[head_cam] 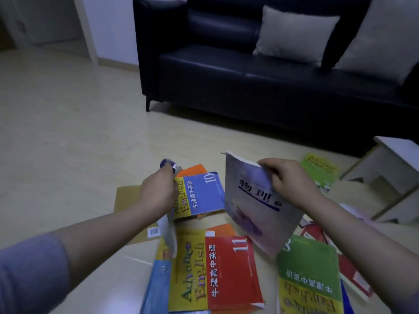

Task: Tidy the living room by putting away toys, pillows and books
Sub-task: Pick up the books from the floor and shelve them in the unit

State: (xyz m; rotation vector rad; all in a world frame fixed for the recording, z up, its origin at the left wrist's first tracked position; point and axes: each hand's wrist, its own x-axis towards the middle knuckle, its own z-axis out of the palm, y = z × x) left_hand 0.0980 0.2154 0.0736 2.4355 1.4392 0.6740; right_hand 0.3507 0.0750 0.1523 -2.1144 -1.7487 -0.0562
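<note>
Several textbooks lie scattered on the floor in front of me. My right hand [289, 180] grips the top edge of a pale purple book [254, 207] and holds it tilted above the floor. My left hand [162, 189] grips a thin book or booklet [169, 232] by its spine, with the pages hanging down. Beneath my left hand lies a blue book marked 10 [204, 193]. Closer to me are a red book marked 11 [226, 273] and a green book marked 3 [310, 279]. Another green book [320, 171] lies further right.
A black sofa [226, 71] stands at the back with two beige pillows [294, 35] on it. A white low table [390, 175] is at the right. A brown envelope [127, 198] lies under my left arm. Bare floor [68, 132] stretches to the left.
</note>
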